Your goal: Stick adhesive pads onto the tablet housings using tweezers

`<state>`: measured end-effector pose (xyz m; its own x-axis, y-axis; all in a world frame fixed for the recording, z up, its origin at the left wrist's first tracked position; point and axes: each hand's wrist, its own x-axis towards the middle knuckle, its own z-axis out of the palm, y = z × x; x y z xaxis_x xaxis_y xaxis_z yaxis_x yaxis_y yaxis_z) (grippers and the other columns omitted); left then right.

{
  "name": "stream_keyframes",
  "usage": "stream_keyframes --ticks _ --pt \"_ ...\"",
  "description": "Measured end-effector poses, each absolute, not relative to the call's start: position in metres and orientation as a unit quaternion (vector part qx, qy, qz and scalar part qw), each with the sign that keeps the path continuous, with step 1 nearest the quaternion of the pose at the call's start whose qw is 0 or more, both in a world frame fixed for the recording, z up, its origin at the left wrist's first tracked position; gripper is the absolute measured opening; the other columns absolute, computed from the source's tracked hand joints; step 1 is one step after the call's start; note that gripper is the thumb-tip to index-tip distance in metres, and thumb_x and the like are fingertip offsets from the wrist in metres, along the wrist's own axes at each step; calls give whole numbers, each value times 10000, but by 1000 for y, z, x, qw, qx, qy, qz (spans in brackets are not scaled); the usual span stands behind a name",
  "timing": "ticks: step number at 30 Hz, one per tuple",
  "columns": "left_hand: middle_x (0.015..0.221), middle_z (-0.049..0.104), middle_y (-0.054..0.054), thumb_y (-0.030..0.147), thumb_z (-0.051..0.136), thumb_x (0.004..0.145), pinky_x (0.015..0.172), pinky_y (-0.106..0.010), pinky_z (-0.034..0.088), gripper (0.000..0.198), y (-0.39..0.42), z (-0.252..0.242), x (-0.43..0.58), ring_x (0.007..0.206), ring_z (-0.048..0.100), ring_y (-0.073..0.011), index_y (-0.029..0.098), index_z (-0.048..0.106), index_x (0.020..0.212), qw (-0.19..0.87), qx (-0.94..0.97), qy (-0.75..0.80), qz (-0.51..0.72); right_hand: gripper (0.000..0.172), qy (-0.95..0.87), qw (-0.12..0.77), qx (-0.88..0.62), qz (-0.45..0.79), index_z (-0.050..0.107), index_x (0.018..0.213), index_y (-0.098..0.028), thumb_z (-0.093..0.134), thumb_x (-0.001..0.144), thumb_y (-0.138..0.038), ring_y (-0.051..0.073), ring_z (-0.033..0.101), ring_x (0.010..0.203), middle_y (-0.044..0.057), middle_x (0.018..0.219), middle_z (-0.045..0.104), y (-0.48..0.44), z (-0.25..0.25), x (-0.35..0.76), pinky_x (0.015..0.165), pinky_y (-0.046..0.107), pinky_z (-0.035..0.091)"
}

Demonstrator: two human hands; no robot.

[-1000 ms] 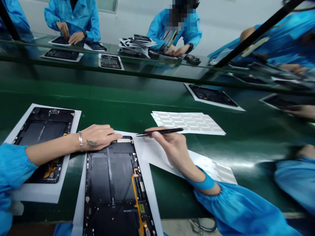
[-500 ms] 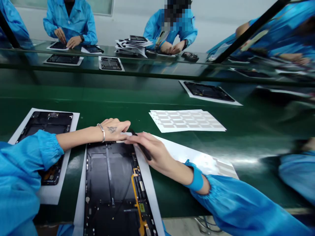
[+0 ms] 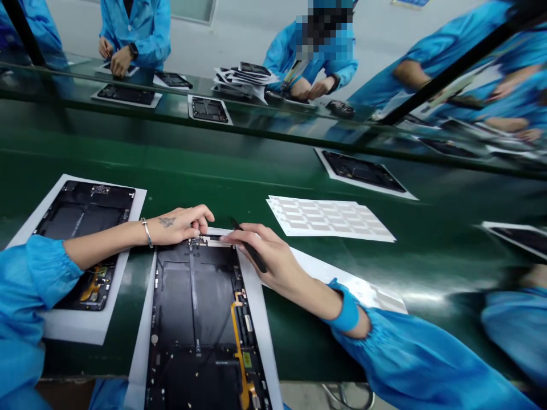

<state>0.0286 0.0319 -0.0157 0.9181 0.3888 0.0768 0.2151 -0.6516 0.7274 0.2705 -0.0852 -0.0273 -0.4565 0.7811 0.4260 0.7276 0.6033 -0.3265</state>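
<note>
Near edge of the green belt [image 3: 239, 171], centre: open tablet chassis [image 3: 200, 319] on a white sheet [image 3: 258, 319], long side running near to far.

- Left hand [image 3: 179, 225] sits over the chassis's far-left corner, fingers curled, tips pressed down at the far edge. It grips nothing.
- Right hand [image 3: 265, 259] comes in from the right, closed round black tweezers [image 3: 252, 253]. Its forefinger is stretched onto a small white strip [image 3: 216, 242] at that same far edge.
- The hands are almost touching over the strip.

Risks, as I judge them:
- Uneven finger pressure could leave the strip skewed or creased.
- The tweezer tip points far-left, close to the left fingers. A slip could jab them or scratch the exposed parts.
- The right wrist hovers near the orange flex cable [image 3: 237, 336], and a dropped wrist might snag it.
- The chassis rests loose on paper, so a sideways push could slide it.
- The left sleeve lies across a second chassis [image 3: 81, 219] and could drag it.

Label sheet [image 3: 329, 219] lies well apart, far right.
</note>
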Motion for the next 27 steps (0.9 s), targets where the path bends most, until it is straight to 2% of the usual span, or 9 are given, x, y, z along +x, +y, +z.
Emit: stream_keyframes --ticks 5,12,19,23,27 --pt "1015 685 -46 68 502 891 768 -271 474 317 32 -17 29 889 632 -154 184 440 1179 394 894 177 123 308 -892 233 -387 -10 642 1201 -217 415 1002 -158 272 636 1096 134 1037 717 -69 -31 256 802 395 513" --pt "992 690 -56 49 487 876 755 -265 480 412 32 -24 31 883 645 -156 182 378 1251 404 888 164 143 340 -916 236 -323 -3 627 1226 -234 359 1030 -165 263 637 1078 81 836 705 -59 -35 252 810 395 494" --pt "980 673 -48 81 485 885 778 -283 485 432 29 -24 29 879 627 -162 179 345 1282 393 892 170 146 261 -871 324 -344 135 614 1140 -252 377 1050 -311 243 645 998 93 981 726 -59 -32 255 834 401 529" --pt "1085 641 -77 115 508 892 874 -329 483 353 28 -21 26 997 600 -195 181 406 1223 340 909 184 153 255 -816 402 -380 170 580 1170 -265 369 1053 -348 243 649 958 74 948 733 -63 -29 256 855 421 527" --pt "1166 584 -110 220 579 920 937 -379 455 268 27 -14 22 1077 535 -251 159 479 1162 210 940 237 126 233 -857 345 -364 121 625 1109 -256 406 1038 -293 240 643 927 80 931 731 -62 -32 257 832 405 519"
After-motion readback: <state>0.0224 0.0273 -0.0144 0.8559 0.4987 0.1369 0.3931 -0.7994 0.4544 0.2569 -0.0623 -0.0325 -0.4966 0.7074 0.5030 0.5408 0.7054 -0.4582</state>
